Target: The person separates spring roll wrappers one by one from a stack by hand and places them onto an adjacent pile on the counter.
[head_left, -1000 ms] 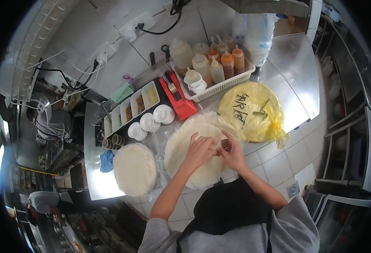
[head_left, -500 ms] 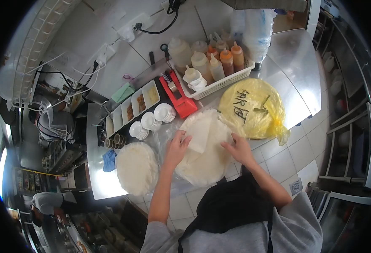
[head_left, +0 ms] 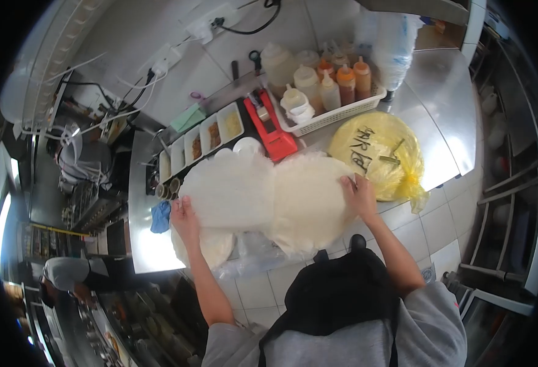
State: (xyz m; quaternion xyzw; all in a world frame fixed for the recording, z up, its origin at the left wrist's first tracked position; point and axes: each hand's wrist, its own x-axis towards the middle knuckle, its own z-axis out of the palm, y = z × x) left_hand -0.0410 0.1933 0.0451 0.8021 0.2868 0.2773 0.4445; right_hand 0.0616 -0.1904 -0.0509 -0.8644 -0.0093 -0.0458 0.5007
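My left hand [head_left: 184,214] is closed on the lower left edge of a thin white, slightly see-through round sheet [head_left: 232,189], like a dough wrapper. The sheet is stretched out flat to the left. Its right side meets a pile of cream-coloured round sheets [head_left: 312,202] in front of me. At the pile's right edge, my right hand [head_left: 359,194] is pinched on the rim of a sheet; how many layers it grips is hidden. Partly under the raised sheet lies a second pile [head_left: 214,248] on the left. Clear plastic [head_left: 257,251] shows beneath the sheets.
A yellow plastic-wrapped round bundle [head_left: 376,156] sits right of the pile. Behind stand a red tape dispenser [head_left: 276,139], a white basket [head_left: 342,117] of squeeze bottles and several food trays [head_left: 208,136]. A blue cloth [head_left: 161,217] lies left. Co-workers [head_left: 67,273] are at far left.
My left hand has moved left and drawn the thin sheet, folded over before, out flat across the left pile and small dishes. My right hand has stayed by the right edge. The view has shifted slightly.
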